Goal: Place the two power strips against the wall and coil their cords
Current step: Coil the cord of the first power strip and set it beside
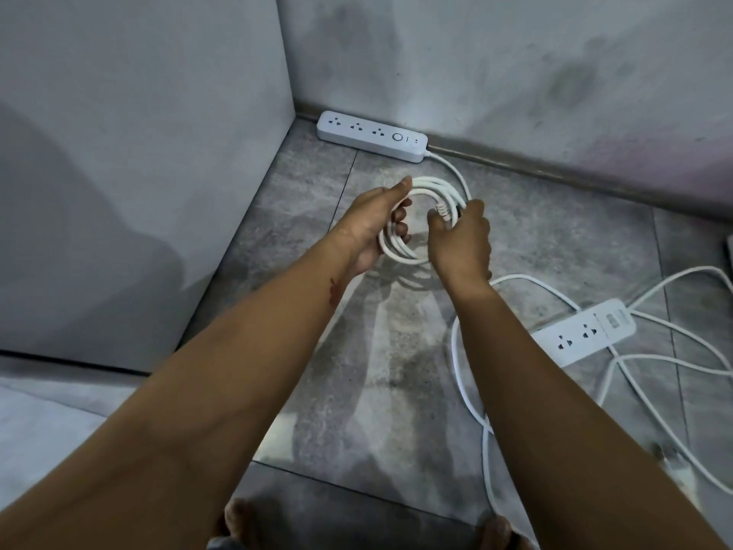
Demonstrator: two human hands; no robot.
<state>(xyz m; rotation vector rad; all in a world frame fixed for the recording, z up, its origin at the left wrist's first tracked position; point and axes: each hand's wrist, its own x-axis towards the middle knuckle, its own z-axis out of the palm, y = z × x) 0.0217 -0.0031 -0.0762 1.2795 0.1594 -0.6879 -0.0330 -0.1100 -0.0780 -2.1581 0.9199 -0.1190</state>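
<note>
A white power strip (pixel 372 136) lies flat along the base of the far wall, in the corner. Its white cord runs from its right end into a round coil (pixel 426 188) held just above the floor. My left hand (pixel 373 224) grips the coil's left side, fingers through the loop. My right hand (pixel 462 240) holds the right side, pinching the cord's ribbed plug end. A second white power strip (pixel 583 331) lies on the floor at the right, away from the wall, with its cord (pixel 476 410) sprawled loose in several loops around it.
A grey panel (pixel 158 152) stands on the left and meets the stained back wall (pixel 515 73) in a corner. The floor is grey tile (pixel 357 371). My feet (pixel 238 525) show at the bottom edge. A dark object (pixel 729 248) peeks in at the right edge.
</note>
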